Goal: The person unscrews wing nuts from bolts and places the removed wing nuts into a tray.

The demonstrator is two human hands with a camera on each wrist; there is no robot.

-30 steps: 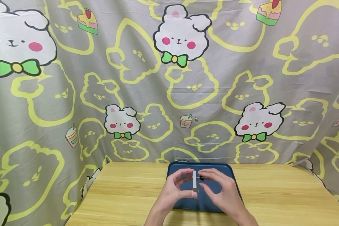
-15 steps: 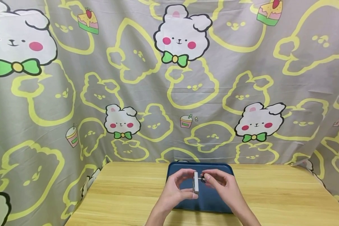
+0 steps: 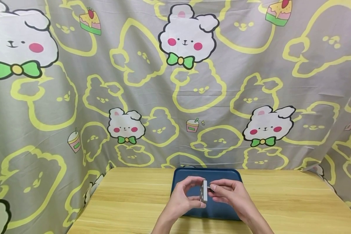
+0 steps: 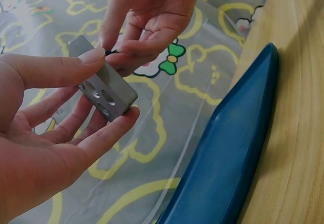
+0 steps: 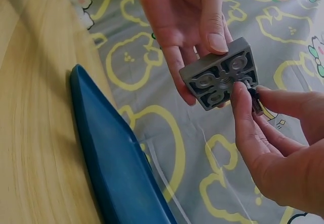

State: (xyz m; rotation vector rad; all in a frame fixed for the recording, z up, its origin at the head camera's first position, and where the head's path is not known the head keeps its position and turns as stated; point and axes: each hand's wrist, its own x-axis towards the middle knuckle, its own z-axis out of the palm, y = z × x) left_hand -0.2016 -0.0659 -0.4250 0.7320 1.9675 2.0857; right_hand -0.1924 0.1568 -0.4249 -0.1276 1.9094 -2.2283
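Note:
My left hand (image 3: 182, 196) holds a square grey metal plate (image 5: 220, 75) by its edges, thumb on one side and fingers on the opposite side. The plate stands on edge above the tray. In the left wrist view, several round holes show on one face of the plate (image 4: 104, 89); the right wrist view shows ribs and round bosses on the other. My right hand (image 3: 229, 193) pinches a small screw (image 5: 247, 84) with a threaded shank and a black part, at the middle of the ribbed face. Fingertips hide much of the screw, so how deep it sits cannot be told.
A dark blue tray (image 3: 222, 211) with a raised rim lies on the wooden table (image 3: 134, 191) beneath both hands. Behind the table hangs a grey curtain (image 3: 169, 97) printed with cartoon rabbits.
A second ago my right thumb and fingers were spread around the screw; now they pinch it. The plate has shifted slightly right and down and turned a little, showing its holed face.

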